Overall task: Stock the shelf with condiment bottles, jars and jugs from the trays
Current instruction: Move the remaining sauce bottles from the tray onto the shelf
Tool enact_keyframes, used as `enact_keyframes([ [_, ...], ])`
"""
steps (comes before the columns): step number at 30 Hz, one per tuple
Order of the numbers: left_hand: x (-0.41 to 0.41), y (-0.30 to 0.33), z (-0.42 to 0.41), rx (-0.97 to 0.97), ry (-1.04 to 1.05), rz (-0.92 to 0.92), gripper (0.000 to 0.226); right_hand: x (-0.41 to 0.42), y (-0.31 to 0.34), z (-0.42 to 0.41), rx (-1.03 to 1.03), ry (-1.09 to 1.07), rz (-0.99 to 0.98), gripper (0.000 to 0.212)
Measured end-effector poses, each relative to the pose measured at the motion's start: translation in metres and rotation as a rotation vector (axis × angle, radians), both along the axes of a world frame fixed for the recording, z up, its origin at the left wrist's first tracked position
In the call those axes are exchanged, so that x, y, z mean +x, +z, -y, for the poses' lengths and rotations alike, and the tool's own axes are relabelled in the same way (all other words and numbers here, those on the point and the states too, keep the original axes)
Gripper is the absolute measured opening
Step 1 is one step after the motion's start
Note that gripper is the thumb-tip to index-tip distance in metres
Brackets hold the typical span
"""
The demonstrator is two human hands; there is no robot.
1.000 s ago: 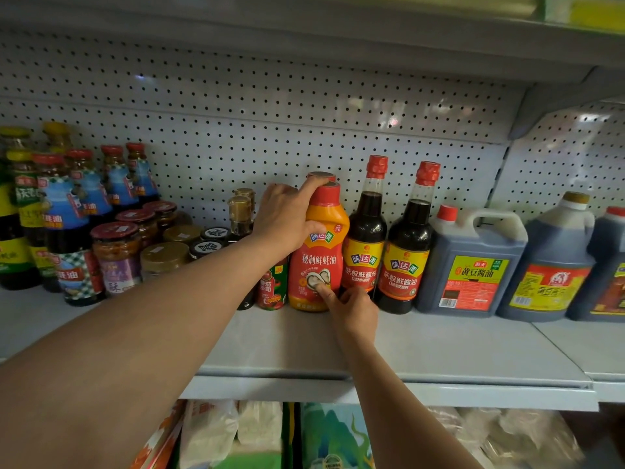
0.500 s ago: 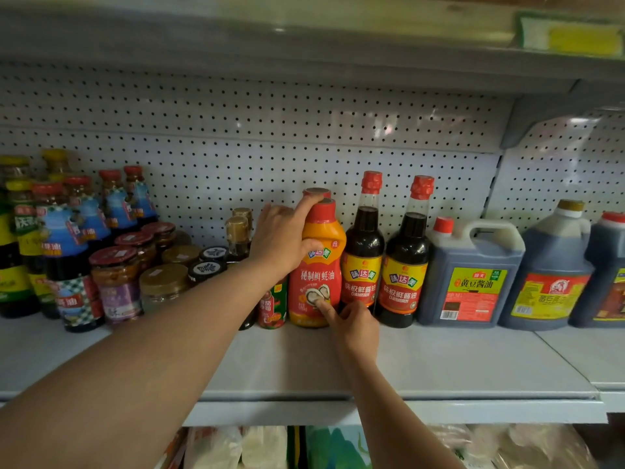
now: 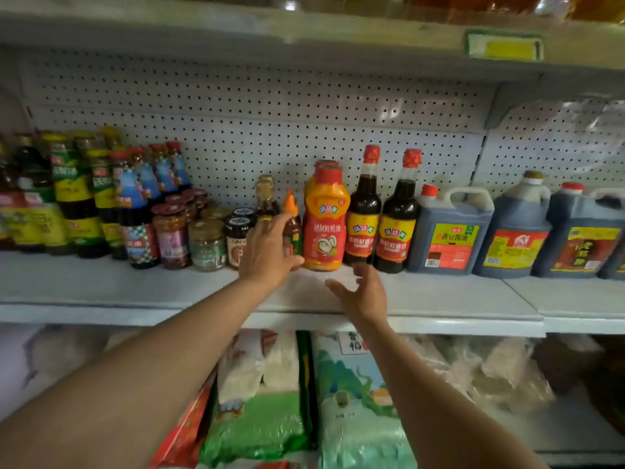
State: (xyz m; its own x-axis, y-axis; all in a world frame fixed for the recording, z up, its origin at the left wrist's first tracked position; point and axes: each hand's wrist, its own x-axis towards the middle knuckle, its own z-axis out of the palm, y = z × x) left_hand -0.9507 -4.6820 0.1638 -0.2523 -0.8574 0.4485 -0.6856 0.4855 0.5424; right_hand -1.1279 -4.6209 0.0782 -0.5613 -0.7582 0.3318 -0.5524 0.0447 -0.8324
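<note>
Orange and red plastic marks the oyster sauce bottle [image 3: 325,218], which is seen standing upright on the grey metal shelf [image 3: 135,286], near its front edge, against the perforated back panel [image 3: 270,106]. A second bottle of the same kind is partly hidden directly behind it. Just left of the oyster sauce bottle, the left hand [image 3: 269,253] is held with fingers spread wide and relaxed, nothing gripped; whether its thumb touches the bottle's base cannot be told. It partly covers a small chili sauce bottle [image 3: 291,220] with an orange nozzle. Below and slightly right of the oyster sauce bottle, the right hand [image 3: 363,292] is held open above the shelf, fingers loosely apart, clear of the bottle. Immediately right of the oyster sauce bottle, two dark soy sauce bottles [image 3: 363,211] with red caps are lined up, followed by dark jugs [image 3: 449,231]. Further left of it, jars [image 3: 170,235] and tall bottles [image 3: 135,204] are grouped.
</note>
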Motion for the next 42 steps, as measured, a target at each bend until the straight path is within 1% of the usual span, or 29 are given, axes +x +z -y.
enact_keyframes([
  [2,0.025,-0.023,-0.024,0.052,0.019,-0.01,0.075,0.01,0.002,-0.02,0.057,0.041,-0.096,0.07],
  [5,0.06,-0.062,-0.058,0.134,0.017,-0.005,0.059,0.027,-0.001,-0.048,0.174,0.124,-0.267,0.07],
  [7,0.079,-0.088,-0.077,0.183,0.021,0.014,0.053,0.039,-0.009,-0.062,0.237,0.165,-0.325,0.07],
  [9,0.094,-0.113,-0.09,0.219,0.034,0.029,0.054,0.052,-0.022,-0.073,0.297,0.187,-0.343,0.07],
  [12,0.109,-0.149,-0.102,0.28,0.06,0.059,0.061,0.068,-0.046,-0.088,0.414,0.225,-0.388,0.076],
  [16,0.122,-0.188,-0.112,0.335,0.071,0.108,0.065,0.082,-0.08,-0.104,0.54,0.279,-0.371,0.078],
  [20,0.135,-0.221,-0.117,0.395,0.093,0.163,0.063,0.094,-0.111,-0.111,0.665,0.325,-0.404,0.08],
  [23,0.147,-0.249,-0.121,0.458,0.113,0.244,0.065,0.103,-0.139,-0.113,0.75,0.35,-0.387,0.08],
  [26,0.161,-0.279,-0.126,0.53,0.145,0.299,0.068,0.11,-0.174,-0.116,0.809,0.39,-0.366,0.076],
  [29,0.176,-0.317,-0.131,0.605,0.166,0.32,0.063,0.118,-0.218,-0.117,0.886,0.419,-0.332,0.073],
  [32,0.189,-0.365,-0.134,0.7,0.187,0.338,0.066,0.127,-0.271,-0.119,0.983,0.423,-0.265,0.071],
  [34,0.196,-0.403,-0.136,0.77,0.194,0.317,0.07,0.131,-0.31,-0.124,1.052,0.44,-0.203,0.069],
  [36,0.202,-0.442,-0.141,0.833,0.206,0.291,0.067,0.135,-0.35,-0.13,1.119,0.455,-0.155,0.067],
  [42,0.224,-0.564,-0.163,1.014,0.261,0.254,0.067,0.16,-0.465,-0.144,1.227,0.506,-0.101,0.055],
])
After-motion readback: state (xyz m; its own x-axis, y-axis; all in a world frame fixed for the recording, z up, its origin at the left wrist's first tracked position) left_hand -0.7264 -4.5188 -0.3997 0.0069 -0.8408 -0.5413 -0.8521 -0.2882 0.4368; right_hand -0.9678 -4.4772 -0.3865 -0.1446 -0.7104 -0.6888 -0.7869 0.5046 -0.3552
